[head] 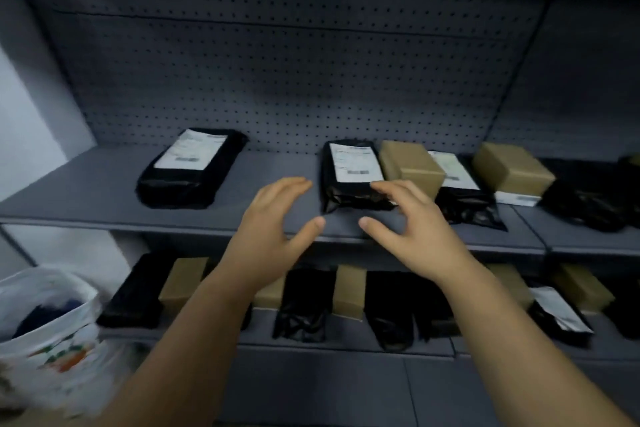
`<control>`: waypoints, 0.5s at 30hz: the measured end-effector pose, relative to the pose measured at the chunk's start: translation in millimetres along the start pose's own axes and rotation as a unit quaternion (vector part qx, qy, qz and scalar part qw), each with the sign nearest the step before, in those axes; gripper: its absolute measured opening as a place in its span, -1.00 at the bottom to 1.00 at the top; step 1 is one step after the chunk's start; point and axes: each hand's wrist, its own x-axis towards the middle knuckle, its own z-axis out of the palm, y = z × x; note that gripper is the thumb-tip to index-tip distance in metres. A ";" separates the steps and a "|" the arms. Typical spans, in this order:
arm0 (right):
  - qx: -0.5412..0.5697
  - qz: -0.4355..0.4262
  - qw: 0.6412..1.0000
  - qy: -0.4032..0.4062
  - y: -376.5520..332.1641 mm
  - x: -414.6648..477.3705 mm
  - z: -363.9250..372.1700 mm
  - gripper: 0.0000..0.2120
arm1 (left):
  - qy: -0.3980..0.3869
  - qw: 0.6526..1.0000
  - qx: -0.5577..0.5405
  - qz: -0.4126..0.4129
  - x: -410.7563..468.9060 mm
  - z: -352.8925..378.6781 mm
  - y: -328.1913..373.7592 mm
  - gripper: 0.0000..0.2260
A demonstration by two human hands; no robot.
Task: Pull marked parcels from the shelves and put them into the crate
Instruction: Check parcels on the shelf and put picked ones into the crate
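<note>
The grey metal upper shelf (pixel 104 184) carries the black plastic parcel with a white label (pixel 349 170), lying flat just beside a brown cardboard box (pixel 408 166). My left hand (pixel 273 225) and right hand (pixel 412 229) flank its near end, fingers spread, gripping nothing.

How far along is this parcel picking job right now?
Done: unclear; the white container at lower left holds something dark, too blurred to identify. In hand: nothing yet; the left hand and right hand reach open toward a labelled black parcel. Left: that parcel and others lying on the shelves.
</note>
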 end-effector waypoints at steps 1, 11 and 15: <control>-0.004 0.010 1.000 0.005 4.6 0.6 -3.4 -0.42 | -0.005 1.000 -0.006 0.003 7.7 6.8 0.5 -0.47; -0.015 0.007 0.999 0.030 49.5 45.9 -1.8 -0.50 | -0.028 0.999 0.031 0.002 75.0 51.5 -9.3 -0.52; -0.036 0.003 0.999 0.037 60.1 67.5 17.9 -0.54 | -0.039 0.998 0.046 -0.031 88.1 68.0 -27.0 -0.51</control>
